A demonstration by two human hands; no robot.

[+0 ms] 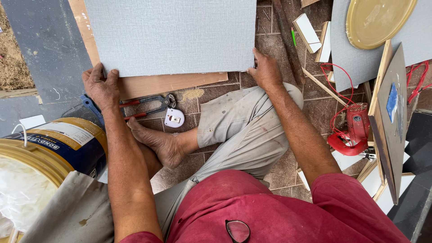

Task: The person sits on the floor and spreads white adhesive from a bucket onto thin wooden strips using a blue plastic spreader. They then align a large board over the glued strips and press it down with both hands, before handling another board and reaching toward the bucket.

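The hands hold a big grey sheet [171, 36] by its near edge. The left hand [101, 87] grips the near left corner, with fingers curled over the edge. The right hand [266, 72] grips the near right corner, fingers closed on the edge. Both arms reach straight out from the body, one on each side of the bent legs. The sheet lies flat in front of the person, on top of a wooden board [171, 83] on the brick floor [315, 103]. Just under the board lie pliers with red handles [150, 104] and a small white tape measure [174, 118], next to the bare foot [157, 141]. A yellow and blue bucket [54, 148] stands to the left. A red power tool [353, 130] sits to the right.
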